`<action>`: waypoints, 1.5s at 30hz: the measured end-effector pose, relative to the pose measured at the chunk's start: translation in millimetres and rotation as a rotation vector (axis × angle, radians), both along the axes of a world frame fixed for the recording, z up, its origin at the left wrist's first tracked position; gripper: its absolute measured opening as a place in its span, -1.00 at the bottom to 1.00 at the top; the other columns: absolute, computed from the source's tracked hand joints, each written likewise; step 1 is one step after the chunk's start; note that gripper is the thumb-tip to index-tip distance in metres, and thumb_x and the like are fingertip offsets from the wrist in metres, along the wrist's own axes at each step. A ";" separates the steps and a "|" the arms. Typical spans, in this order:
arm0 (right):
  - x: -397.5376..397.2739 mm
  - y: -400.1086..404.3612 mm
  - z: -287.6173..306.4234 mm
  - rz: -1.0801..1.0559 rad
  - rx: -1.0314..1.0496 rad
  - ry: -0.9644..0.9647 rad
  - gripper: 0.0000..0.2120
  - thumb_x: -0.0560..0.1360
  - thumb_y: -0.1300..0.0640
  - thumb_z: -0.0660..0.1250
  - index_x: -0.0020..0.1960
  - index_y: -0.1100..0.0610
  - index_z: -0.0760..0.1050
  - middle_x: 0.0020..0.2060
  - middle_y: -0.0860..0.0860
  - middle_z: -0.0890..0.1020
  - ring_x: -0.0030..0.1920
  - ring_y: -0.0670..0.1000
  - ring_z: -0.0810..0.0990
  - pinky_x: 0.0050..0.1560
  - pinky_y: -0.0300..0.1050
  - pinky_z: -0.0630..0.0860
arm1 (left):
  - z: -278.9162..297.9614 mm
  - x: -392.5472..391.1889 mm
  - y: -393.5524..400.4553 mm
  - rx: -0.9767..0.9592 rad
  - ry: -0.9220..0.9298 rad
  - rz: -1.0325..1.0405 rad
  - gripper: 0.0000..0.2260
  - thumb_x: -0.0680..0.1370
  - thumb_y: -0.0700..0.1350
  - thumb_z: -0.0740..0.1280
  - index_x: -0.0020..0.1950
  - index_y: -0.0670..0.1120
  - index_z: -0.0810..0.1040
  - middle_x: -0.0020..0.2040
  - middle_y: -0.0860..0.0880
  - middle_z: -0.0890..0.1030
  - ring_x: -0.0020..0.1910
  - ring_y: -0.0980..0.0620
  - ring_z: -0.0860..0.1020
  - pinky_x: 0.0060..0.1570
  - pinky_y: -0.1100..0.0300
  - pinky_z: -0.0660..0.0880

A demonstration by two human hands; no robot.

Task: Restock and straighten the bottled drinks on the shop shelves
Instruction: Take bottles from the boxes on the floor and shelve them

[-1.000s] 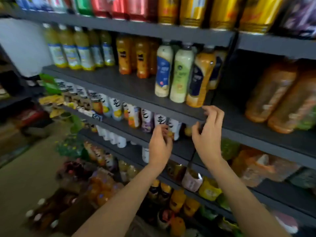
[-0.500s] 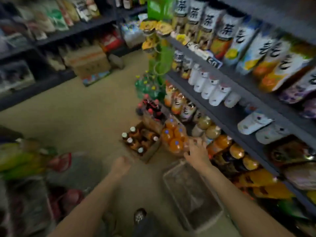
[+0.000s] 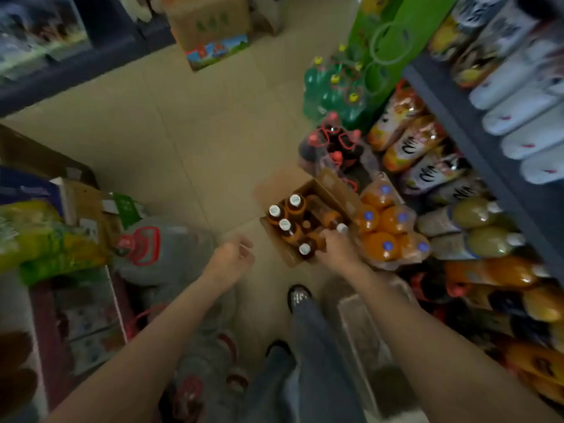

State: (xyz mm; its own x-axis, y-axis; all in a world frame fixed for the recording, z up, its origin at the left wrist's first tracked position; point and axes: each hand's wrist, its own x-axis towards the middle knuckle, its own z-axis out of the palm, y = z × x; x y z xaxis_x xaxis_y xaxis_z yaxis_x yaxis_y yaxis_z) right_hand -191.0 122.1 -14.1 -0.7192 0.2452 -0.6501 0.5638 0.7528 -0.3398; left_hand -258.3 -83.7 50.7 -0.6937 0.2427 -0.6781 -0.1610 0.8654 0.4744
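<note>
Reaching down, right hand (image 3: pixel 334 250) curling onto a brown bottle (image 3: pixel 334 223) at the open carton's (image 3: pixel 328 186) 4 o'clock corner, apparently for restocking, left hand (image 3: pixel 233 254) loosely curled, empty.

Dim shop aisle: beige tiled floor (image 3: pixel 189 141), dark shelving (image 3: pixel 451 114).

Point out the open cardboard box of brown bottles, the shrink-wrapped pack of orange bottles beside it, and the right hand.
cardboard box (image 3: pixel 328 186): head view, far flap.
pack of orange bottles (image 3: pixel 381 248): head view, near bottle's shoulder.
right hand (image 3: pixel 337 248): head view, back of hand.
</note>
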 end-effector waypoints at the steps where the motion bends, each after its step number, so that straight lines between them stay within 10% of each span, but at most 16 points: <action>1: -19.5 -5.7 -21.4 0.028 -0.039 0.007 -0.57 0.47 0.09 0.32 0.30 0.17 0.36 0.26 0.15 0.45 0.28 0.19 0.38 0.27 0.02 0.35 | -15.6 -13.6 2.8 0.014 0.000 0.035 -0.83 0.53 -0.25 0.25 0.11 -0.16 0.46 -0.10 -0.10 0.56 -0.01 -0.11 0.57 -0.09 0.21 0.42; 10: -103.2 -34.2 -156.8 0.272 0.088 0.020 -0.71 0.54 0.20 0.24 0.26 0.18 0.38 0.25 0.13 0.40 0.24 0.18 0.40 0.19 0.02 0.40 | -130.4 -55.7 8.0 0.066 -0.022 0.084 -0.79 0.51 -0.31 0.22 0.10 -0.12 0.48 -0.12 -0.05 0.54 -0.13 -0.02 0.53 -0.09 0.19 0.46; 20: -168.0 14.5 -17.9 0.478 -0.177 0.517 -0.72 0.44 -0.04 0.38 -0.04 0.18 0.60 -0.17 0.06 0.56 -0.13 0.04 0.53 -0.20 -0.24 0.29 | -132.6 -80.3 50.9 0.559 -0.181 0.069 -0.29 0.27 -0.19 0.55 0.31 0.07 0.29 0.19 0.09 0.46 0.15 0.39 0.45 0.16 0.44 0.38; 23: -197.1 22.3 -2.3 0.311 -0.351 0.590 -0.69 0.39 -0.08 0.35 -0.05 0.15 0.61 -0.22 -0.04 0.56 -0.21 -0.05 0.54 -0.20 -0.21 0.42 | -132.1 -91.6 67.2 0.501 -0.202 0.291 -0.26 0.17 -0.01 0.59 0.27 -0.10 0.39 0.14 0.00 0.57 0.14 0.06 0.54 0.21 0.04 0.47; 26: -191.8 30.0 -29.6 -0.075 -0.603 0.523 -0.77 0.46 -0.03 0.33 0.04 0.07 0.56 -0.15 -0.12 0.59 -0.12 -0.12 0.56 -0.05 -0.20 0.49 | -133.8 -97.1 66.3 0.387 -0.156 0.430 -0.44 0.31 -0.18 0.53 0.22 -0.03 0.37 0.13 0.00 0.54 0.16 -0.01 0.50 0.17 0.05 0.45; 33: -111.0 26.7 -164.1 0.541 -0.081 -0.196 -0.28 0.42 0.03 0.41 0.46 -0.04 0.11 0.48 0.08 0.00 0.37 0.30 0.19 0.33 0.19 0.31 | -151.9 -84.2 22.8 0.268 -0.111 0.676 -0.48 0.32 -0.25 0.51 0.23 -0.12 0.42 0.13 -0.10 0.58 0.13 -0.10 0.54 0.18 -0.08 0.46; 38: -78.7 -12.2 -202.3 0.477 0.176 -0.112 -0.42 0.51 0.18 0.28 0.42 -0.10 0.11 0.48 0.19 -0.26 0.27 0.29 0.34 0.16 0.07 0.44 | -164.3 -80.1 11.0 0.236 -0.114 0.622 -0.45 0.32 -0.19 0.52 0.25 -0.09 0.41 0.14 -0.05 0.57 0.12 -0.05 0.54 0.20 -0.10 0.45; 45: -73.8 14.6 -173.8 0.090 0.196 0.157 -0.67 0.57 0.14 0.18 0.33 0.10 0.36 0.33 0.14 0.39 0.22 0.17 0.47 0.20 0.02 0.43 | -150.0 -69.5 29.0 0.337 -0.152 0.515 -0.52 0.33 -0.25 0.50 0.17 -0.03 0.41 0.05 0.00 0.55 0.09 0.01 0.52 0.09 0.10 0.44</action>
State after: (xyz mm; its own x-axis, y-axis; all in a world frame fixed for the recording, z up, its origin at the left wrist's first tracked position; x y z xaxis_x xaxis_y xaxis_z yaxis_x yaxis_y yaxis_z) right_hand -264.8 136.7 -187.9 -0.8321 0.2858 -0.4753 0.4434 0.8575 -0.2607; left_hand -327.7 -54.7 -99.3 -0.6804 0.1208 -0.7228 -0.6040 0.4660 0.6465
